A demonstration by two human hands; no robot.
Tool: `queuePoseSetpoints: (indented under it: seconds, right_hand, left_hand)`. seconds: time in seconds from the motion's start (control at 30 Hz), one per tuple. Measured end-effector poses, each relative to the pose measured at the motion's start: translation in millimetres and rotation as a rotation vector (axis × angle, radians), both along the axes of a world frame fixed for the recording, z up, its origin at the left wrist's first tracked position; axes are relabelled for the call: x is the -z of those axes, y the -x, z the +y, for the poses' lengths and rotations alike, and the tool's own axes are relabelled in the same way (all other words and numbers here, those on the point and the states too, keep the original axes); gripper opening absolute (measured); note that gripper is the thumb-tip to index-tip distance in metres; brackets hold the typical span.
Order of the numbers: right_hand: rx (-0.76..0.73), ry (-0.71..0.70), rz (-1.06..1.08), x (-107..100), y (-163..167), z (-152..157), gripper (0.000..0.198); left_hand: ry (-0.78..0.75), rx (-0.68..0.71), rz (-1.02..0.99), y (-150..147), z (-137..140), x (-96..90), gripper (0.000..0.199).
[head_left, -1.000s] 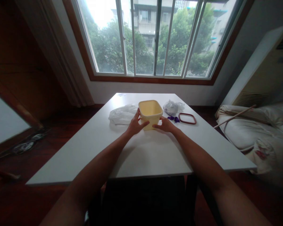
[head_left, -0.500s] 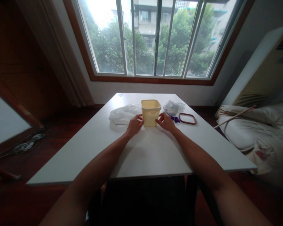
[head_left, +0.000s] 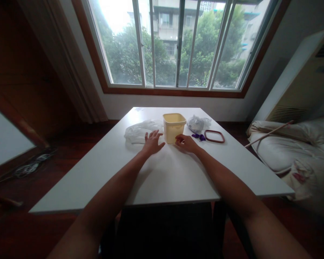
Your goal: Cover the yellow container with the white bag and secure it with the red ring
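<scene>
A pale yellow plastic bin [head_left: 174, 130], square with rounded corners, stands upright on the white table. My left hand [head_left: 152, 143] is just left of it, fingers spread over the tabletop and holding nothing. In front of the bin's lower right side is my right hand [head_left: 187, 144], its fingers loosely bent with a gap to the thumb. Nothing shows in that hand, and I cannot tell whether its fingertips touch the bin. Beyond my left hand lies a crumpled white plastic bag [head_left: 136, 132].
Right of the bin sit another crumpled plastic bag [head_left: 198, 123], a small purple item [head_left: 199, 137] and a reddish-brown rounded frame [head_left: 214, 136]. The white table [head_left: 175, 176] stands before a window; a cushioned sofa [head_left: 270, 147] with a stick across it is at right.
My left hand has come off the bin and spread its fingers. My right hand has shifted left across the bin's front. The bin sits slightly farther right and back.
</scene>
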State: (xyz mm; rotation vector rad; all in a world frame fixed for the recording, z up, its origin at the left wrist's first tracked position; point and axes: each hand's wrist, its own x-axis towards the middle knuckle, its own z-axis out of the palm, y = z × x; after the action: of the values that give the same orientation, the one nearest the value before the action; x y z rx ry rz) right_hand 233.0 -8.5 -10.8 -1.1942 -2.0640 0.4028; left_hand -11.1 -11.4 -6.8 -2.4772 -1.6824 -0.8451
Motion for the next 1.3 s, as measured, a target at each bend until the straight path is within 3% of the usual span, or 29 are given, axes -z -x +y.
queuePoseSetpoints:
  seconds: [0.17, 0.33, 0.47, 0.57, 0.63, 0.77, 0.9, 1.03, 1.1, 1.23, 1.3]
  right_hand:
    - [-0.087, 0.023, -0.048, 1.9, 5.2, -3.8, 0.047]
    - [-0.101, 0.021, -0.115, 5.2, 7.0, -5.9, 0.060]
    - [-0.145, 0.014, -0.081, 5.5, 7.6, -6.8, 0.060]
    - [-0.270, 0.042, 0.007, 2.2, 13.7, -10.6, 0.064]
    - [-0.352, 0.069, 0.084, -1.5, 19.7, -13.4, 0.053]
    - [-0.322, 0.042, 0.168, -11.1, 23.5, -13.6, 0.016]
    - [-0.202, 0.070, 0.309, -20.4, 11.6, -10.1, 0.011]
    - [-0.099, 0.030, 0.467, -28.7, -0.5, -8.7, 0.018]
    - [-0.044, 0.025, 0.531, -32.5, -3.5, -8.1, 0.018]
    - [0.025, 0.044, 0.724, -36.8, -8.9, -3.6, 0.023]
    - [0.067, 0.044, 0.828, -36.7, -14.3, 0.9, 0.027]
  left_hand:
    - [0.183, -0.263, 0.048, 20.5, 7.2, 0.1, 0.058]
    - [0.261, -0.230, 0.080, 31.8, 10.1, -4.6, 0.053]
    - [0.254, -0.040, 0.079, 17.4, -1.5, -13.7, 0.028]
    - [0.137, 0.294, 0.081, -3.8, -16.3, -19.2, 0.019]
    - [0.012, 0.454, 0.036, -16.6, -25.7, -22.6, 0.020]
    - [-0.157, 0.537, -0.069, -27.5, -37.9, -29.0, 0.022]
    - [-0.239, 0.488, -0.065, -21.8, -37.2, -30.2, 0.057]
    - [-0.172, 0.353, -0.014, -13.4, -26.7, -23.8, 0.083]
    - [-0.102, 0.286, 0.013, -9.9, -21.1, -20.5, 0.077]
    - [0.031, 0.186, 0.123, -3.1, -13.3, -19.3, 0.038]
    - [0.061, 0.124, 0.162, 0.7, -10.7, -21.0, 0.029]
